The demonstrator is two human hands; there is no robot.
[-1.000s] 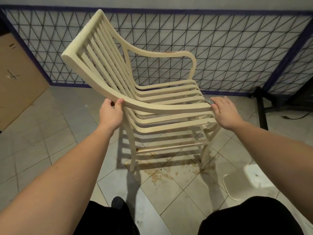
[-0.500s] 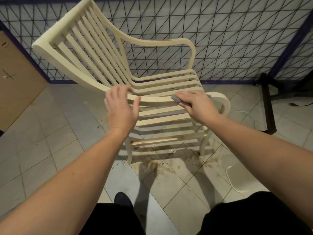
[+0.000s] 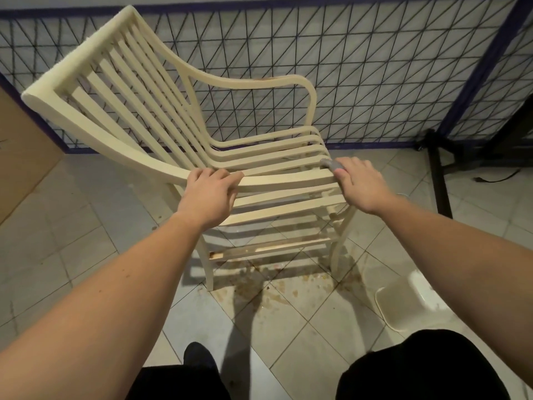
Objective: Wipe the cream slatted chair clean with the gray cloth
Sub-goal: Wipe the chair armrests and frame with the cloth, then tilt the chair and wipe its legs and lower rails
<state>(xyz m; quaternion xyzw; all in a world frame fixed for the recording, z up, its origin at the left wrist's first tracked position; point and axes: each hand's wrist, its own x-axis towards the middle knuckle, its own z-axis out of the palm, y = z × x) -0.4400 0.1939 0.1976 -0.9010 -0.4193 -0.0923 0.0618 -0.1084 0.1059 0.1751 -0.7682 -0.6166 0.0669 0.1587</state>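
Both arms reach forward, left hand [image 3: 212,194] and right hand [image 3: 362,184] with fingers curled, gripping.

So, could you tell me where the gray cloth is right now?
In the head view, the gray cloth sits right of centre, under the right hand on the chair armrest's front end.

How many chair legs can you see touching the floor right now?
2 chair legs: front left leg below the left hand, front right leg below the right hand. Others may be hidden.

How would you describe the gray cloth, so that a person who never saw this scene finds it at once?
Start at the cream slatted chair before the wire fence. Follow its near armrest to the front end, where the right hand rests. The cloth is the small gray wad showing past the fingertips, the only gray thing on the cream wood.
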